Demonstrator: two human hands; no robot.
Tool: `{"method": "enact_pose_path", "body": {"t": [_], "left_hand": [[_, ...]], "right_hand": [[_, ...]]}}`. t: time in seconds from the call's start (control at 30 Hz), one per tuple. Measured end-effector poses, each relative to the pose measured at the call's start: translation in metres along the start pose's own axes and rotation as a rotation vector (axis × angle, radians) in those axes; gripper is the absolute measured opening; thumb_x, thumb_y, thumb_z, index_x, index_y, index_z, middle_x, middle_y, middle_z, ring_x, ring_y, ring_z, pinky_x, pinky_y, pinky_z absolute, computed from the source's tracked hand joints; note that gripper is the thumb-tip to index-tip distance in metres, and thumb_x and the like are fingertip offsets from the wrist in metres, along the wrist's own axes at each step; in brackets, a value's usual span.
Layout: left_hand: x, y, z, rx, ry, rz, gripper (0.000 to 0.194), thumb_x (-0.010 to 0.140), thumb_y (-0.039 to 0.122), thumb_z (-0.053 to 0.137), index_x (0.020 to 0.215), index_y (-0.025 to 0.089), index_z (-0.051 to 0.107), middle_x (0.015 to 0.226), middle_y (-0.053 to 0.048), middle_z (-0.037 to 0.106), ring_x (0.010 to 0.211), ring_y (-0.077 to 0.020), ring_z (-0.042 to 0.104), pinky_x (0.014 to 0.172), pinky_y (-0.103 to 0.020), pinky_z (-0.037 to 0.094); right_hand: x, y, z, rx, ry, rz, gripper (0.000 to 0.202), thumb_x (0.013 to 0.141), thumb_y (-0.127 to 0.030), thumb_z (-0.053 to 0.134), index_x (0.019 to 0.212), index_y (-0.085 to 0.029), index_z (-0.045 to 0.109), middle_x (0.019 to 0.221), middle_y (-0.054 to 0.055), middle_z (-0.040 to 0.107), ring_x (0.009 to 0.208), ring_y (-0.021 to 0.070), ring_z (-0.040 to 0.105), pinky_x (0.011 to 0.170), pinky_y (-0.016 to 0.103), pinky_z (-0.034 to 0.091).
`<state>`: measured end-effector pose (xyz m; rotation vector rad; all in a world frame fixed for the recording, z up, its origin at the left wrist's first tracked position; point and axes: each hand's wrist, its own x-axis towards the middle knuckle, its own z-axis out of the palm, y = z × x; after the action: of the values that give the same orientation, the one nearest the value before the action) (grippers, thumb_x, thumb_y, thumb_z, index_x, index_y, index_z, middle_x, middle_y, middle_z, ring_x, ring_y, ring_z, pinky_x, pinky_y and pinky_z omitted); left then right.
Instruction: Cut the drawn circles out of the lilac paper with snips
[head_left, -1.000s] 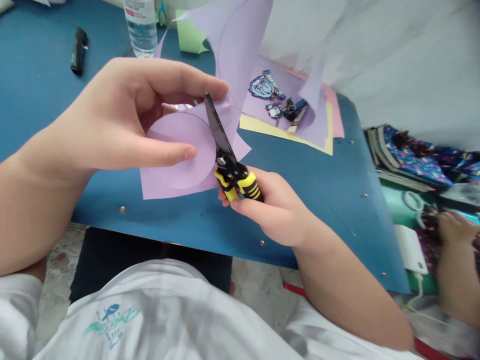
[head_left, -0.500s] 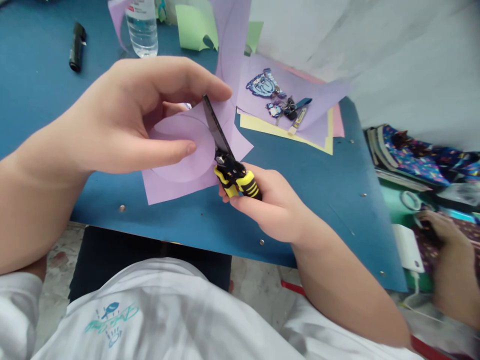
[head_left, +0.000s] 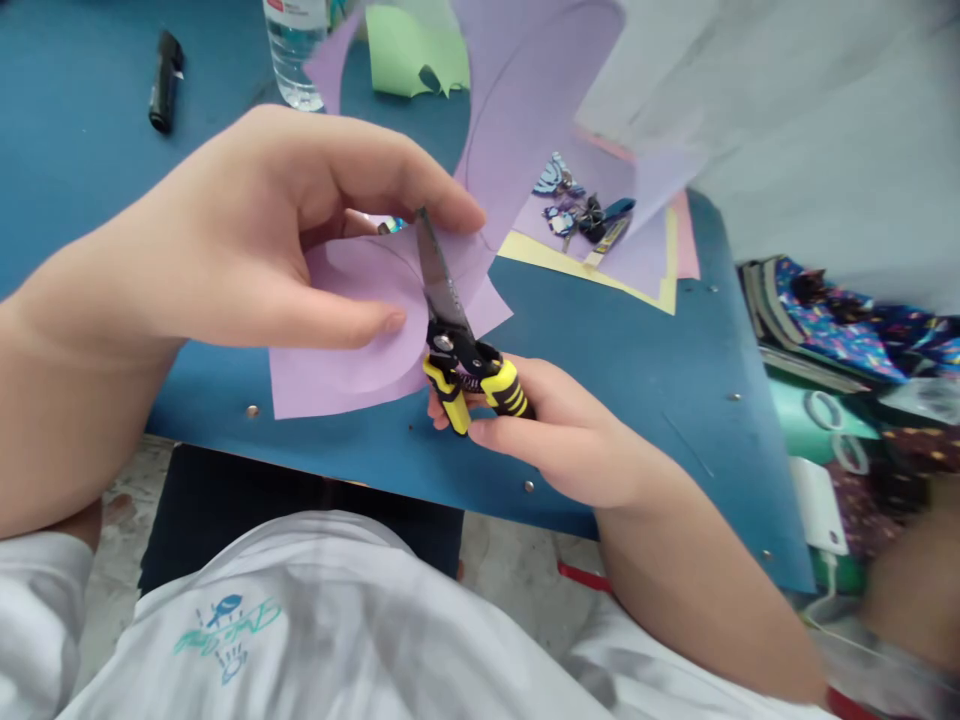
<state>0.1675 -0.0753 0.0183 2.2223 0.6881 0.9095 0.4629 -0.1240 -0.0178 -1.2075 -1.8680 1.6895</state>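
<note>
- Left hand (head_left: 277,240): pinching; thumb laid on the near face of the thin purple paper sheet with a drawn curve (head_left: 315,375), fingers behind it, index finger just beyond the blade tip.
- Right hand (head_left: 570,425): curled round the yellow-and-black-handled metal scissors (head_left: 465,352), handles apart, spring showing between them.
- Purple sheet: off the tabletop, between the hands, blades lying across it; could not tell how far any cut ran.
- Change over the last half second: handles spread wider, upper flap swung rightward, now overlapping part of the blue-and-white charms with keys (head_left: 589,215). Judged: a pause between bites, with the paper angled anew to the blades.
- Beyond: charms on layered sheets, yellow paper (head_left: 555,262) and pink paper (head_left: 686,240) edges visible; torn-edged green paper (head_left: 397,50), clear plastic bottle (head_left: 296,55) and black capped marker (head_left: 166,85) on the blue tabletop (head_left: 645,400).
- Far right: another person's forearm (head_left: 915,580), blurred, near a white box with cable (head_left: 819,505).
</note>
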Motion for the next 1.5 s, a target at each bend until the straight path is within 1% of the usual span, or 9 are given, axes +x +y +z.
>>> {"method": "enact_pose_path", "body": {"t": [0.13,0.4,0.53,0.63,0.83,0.93,1.13,1.4,1.5], "left_hand": [[-0.002,0.0,0.001,-0.047,-0.022,-0.013,0.049,0.099,0.022,0.08,0.147,0.017,0.079,0.129,-0.002,0.087,0.104,-0.0193,0.084,0.081,-0.027,0.07],[-0.003,-0.006,-0.001,-0.066,-0.056,-0.012,0.052,0.099,0.023,0.081,0.151,0.022,0.079,0.14,-0.003,0.085,0.118,-0.029,0.086,0.096,-0.038,0.075],[-0.001,-0.006,-0.003,-0.088,-0.062,0.002,0.055,0.093,0.018,0.086,0.148,0.023,0.081,0.135,-0.002,0.087,0.116,-0.0255,0.087,0.097,-0.032,0.076],[0.001,-0.004,-0.002,-0.032,-0.043,0.002,0.052,0.094,0.022,0.086,0.146,0.021,0.082,0.132,-0.002,0.088,0.111,-0.021,0.086,0.091,-0.027,0.073],[-0.001,-0.003,0.0,0.067,0.024,0.008,0.043,0.096,0.035,0.087,0.137,0.022,0.088,0.123,-0.003,0.088,0.1,-0.0204,0.081,0.087,-0.035,0.07],[-0.001,-0.005,0.0,0.047,0.024,0.0,0.041,0.092,0.032,0.088,0.131,0.021,0.09,0.114,-0.007,0.088,0.092,-0.0218,0.079,0.069,-0.034,0.064],[0.0,-0.007,-0.002,-0.047,-0.021,-0.055,0.041,0.092,0.019,0.086,0.132,0.02,0.09,0.12,-0.008,0.088,0.09,-0.0201,0.082,0.06,-0.026,0.061],[-0.003,-0.01,-0.004,-0.091,-0.029,-0.039,0.043,0.092,0.02,0.091,0.134,0.022,0.091,0.125,-0.01,0.088,0.11,-0.0304,0.086,0.079,-0.035,0.074],[-0.003,-0.011,-0.004,-0.091,-0.038,-0.045,0.046,0.091,0.017,0.089,0.136,0.022,0.09,0.125,-0.008,0.088,0.108,-0.0282,0.086,0.07,-0.028,0.07]], "right_hand": [[0.0,0.001,0.001,0.056,-0.028,0.016,0.024,0.08,-0.027,0.073,0.103,-0.024,0.078,0.104,0.003,0.086,0.103,0.029,0.079,0.097,0.044,0.061],[-0.001,0.0,0.0,-0.095,0.032,-0.039,0.017,0.083,-0.029,0.071,0.1,-0.027,0.076,0.098,0.0,0.084,0.095,0.0259,0.077,0.086,0.04,0.06],[-0.001,-0.003,0.0,-0.172,0.057,-0.068,0.021,0.083,-0.028,0.071,0.104,-0.027,0.076,0.099,0.0,0.087,0.093,0.026,0.079,0.086,0.04,0.061],[-0.001,-0.004,-0.001,-0.19,0.071,-0.078,0.021,0.084,-0.028,0.071,0.104,-0.026,0.075,0.098,0.0,0.088,0.091,0.0261,0.08,0.085,0.04,0.062],[-0.001,-0.004,-0.001,-0.195,0.053,-0.072,0.019,0.083,-0.028,0.071,0.102,-0.026,0.075,0.097,0.002,0.087,0.09,0.0261,0.079,0.082,0.04,0.061],[-0.001,-0.002,-0.001,-0.187,0.026,-0.067,0.019,0.085,-0.027,0.072,0.103,-0.025,0.076,0.097,0.002,0.086,0.09,0.0259,0.078,0.081,0.039,0.061],[-0.003,0.003,-0.004,-0.181,-0.001,-0.067,0.025,0.09,-0.023,0.071,0.114,-0.025,0.078,0.104,0.001,0.087,0.096,0.025,0.079,0.088,0.038,0.062],[0.0,0.001,0.001,-0.156,0.017,-0.067,0.014,0.086,-0.026,0.072,0.1,-0.026,0.075,0.094,0.0,0.084,0.089,0.0247,0.077,0.081,0.038,0.06],[0.0,0.001,0.001,-0.16,0.024,-0.078,0.014,0.086,-0.026,0.072,0.099,-0.026,0.075,0.093,0.0,0.084,0.087,0.0246,0.076,0.08,0.038,0.06]]}}
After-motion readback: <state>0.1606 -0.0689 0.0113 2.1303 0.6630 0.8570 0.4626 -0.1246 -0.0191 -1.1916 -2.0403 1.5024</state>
